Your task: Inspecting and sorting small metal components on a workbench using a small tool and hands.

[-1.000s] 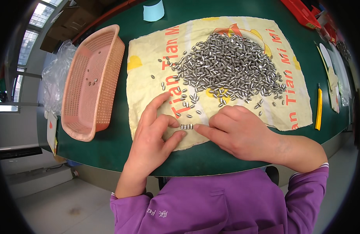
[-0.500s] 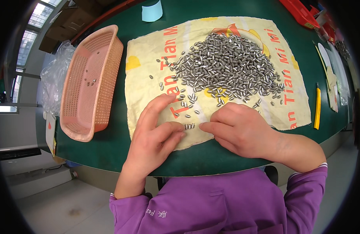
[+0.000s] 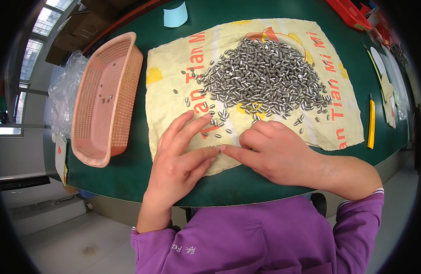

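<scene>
A large heap of small silvery barrel-shaped metal pieces (image 3: pixel 265 75) lies on a yellow printed cloth (image 3: pixel 171 59). Nearer to me, a short row of the same pieces (image 3: pixel 212 146) sits side by side on the cloth, partly covered by my fingers. My left hand (image 3: pixel 176 153) is open over the cloth's near left part, two fingers spread forward, index finger along the row's near side. From the right, the extended index finger of my right hand (image 3: pixel 274 153) touches the row's end. Its other fingers bend inward; its palm is hidden.
A pink plastic basket (image 3: pixel 134 98) with a few metal pieces inside stands to the left, beside clear plastic bags (image 3: pixel 64 98). At right lies a yellow cutter-like tool (image 3: pixel 371 123). A blue paper note (image 3: pixel 176 15) and a red basket (image 3: pixel 349 13) are farther back.
My right hand has shifted left, bringing its index fingertip against the row. My left index finger has straightened along the row, covering more of it.
</scene>
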Action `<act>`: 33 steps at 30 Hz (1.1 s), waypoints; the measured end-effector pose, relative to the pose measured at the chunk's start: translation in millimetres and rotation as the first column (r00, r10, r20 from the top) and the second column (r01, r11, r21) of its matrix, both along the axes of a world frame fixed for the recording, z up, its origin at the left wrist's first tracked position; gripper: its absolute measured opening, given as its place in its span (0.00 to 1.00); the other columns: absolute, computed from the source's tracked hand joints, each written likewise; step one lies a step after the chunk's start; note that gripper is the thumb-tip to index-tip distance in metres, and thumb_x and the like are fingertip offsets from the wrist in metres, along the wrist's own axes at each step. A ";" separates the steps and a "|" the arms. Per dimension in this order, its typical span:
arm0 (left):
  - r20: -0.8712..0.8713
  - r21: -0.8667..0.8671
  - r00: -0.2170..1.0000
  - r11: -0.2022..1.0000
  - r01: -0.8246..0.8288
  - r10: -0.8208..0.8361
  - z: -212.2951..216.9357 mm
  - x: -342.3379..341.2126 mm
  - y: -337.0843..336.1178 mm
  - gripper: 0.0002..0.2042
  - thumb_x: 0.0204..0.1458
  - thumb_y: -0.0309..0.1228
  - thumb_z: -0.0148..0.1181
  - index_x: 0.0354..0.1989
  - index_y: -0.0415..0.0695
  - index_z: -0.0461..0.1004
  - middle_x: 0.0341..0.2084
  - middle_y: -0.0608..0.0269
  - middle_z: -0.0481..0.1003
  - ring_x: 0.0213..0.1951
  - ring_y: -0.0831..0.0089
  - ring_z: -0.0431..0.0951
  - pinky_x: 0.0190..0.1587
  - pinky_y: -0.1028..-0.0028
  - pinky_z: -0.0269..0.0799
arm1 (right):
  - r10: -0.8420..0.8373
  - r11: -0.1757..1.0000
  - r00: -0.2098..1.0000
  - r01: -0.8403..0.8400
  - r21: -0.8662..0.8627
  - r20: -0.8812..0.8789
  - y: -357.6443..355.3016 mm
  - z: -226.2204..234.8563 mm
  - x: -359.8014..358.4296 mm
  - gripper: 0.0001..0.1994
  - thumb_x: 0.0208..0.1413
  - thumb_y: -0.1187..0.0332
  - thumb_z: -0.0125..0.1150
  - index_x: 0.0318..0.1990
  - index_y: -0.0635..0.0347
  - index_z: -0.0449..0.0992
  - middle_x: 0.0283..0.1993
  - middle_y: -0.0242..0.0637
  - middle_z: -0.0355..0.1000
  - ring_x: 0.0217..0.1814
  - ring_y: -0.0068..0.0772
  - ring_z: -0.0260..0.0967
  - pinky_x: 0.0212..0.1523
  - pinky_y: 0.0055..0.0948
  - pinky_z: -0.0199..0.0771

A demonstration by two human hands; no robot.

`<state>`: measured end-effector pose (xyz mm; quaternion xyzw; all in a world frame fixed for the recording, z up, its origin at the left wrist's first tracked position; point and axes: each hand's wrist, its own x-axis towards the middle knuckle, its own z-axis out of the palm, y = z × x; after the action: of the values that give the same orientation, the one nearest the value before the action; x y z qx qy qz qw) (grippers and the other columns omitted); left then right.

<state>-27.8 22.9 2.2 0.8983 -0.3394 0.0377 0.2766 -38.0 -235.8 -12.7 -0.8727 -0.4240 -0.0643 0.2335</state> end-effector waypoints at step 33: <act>0.024 0.025 0.999 0.999 0.037 -0.038 -0.5 -0.2 -1.7 0.19 0.37 0.21 0.73 0.41 0.48 0.87 0.62 0.55 0.74 0.67 0.46 0.68 0.65 0.53 0.68 | 0.012 0.999 0.997 -0.009 0.036 -0.075 -2.7 -2.6 1.9 0.24 0.51 0.71 0.67 0.58 0.53 0.79 0.40 0.31 0.69 0.45 0.35 0.69 0.45 0.35 0.72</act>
<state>-28.0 21.2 1.8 0.8945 -0.3600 0.0395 0.2619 -36.1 -238.4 -15.3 -0.8679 -0.4182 -0.0377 0.2654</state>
